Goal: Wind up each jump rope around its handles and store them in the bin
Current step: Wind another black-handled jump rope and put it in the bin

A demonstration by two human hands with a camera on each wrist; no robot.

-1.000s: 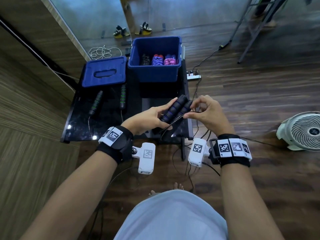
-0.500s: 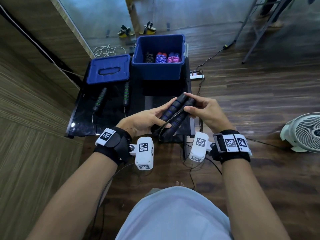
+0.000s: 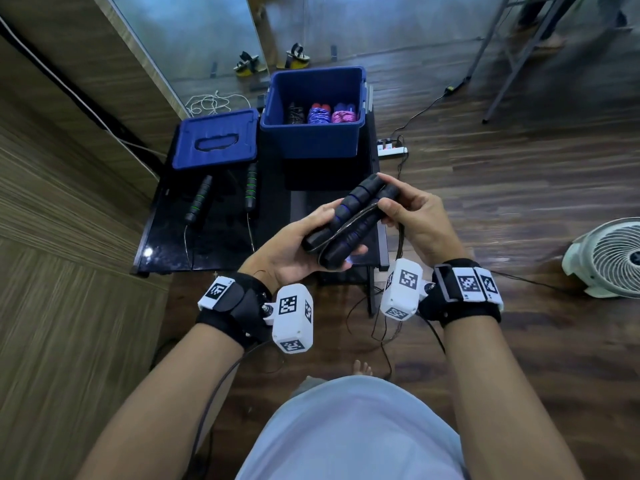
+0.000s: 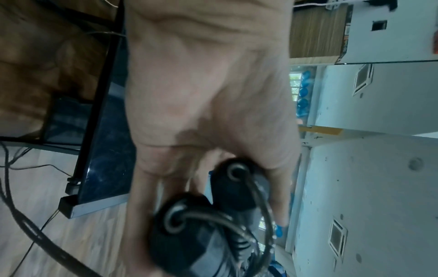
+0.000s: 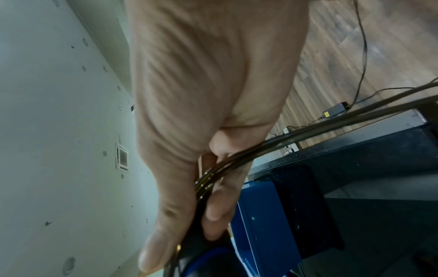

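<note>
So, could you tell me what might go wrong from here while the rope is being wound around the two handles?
1. The rope hangs slack off the table edge toward floor cables; it may snag.
2. The left hand holds the handles in a loose-looking grip, so they could splay and loosen the wrap.
3. The right hand only pinches the rope, which may slip.

We stand on a dark wood-plank floor, a low black glossy table before us. A white fan sits at our right (a power strip lies near the table), sandals wait by the far wall, and paler wood panelling runs along our left.
</note>
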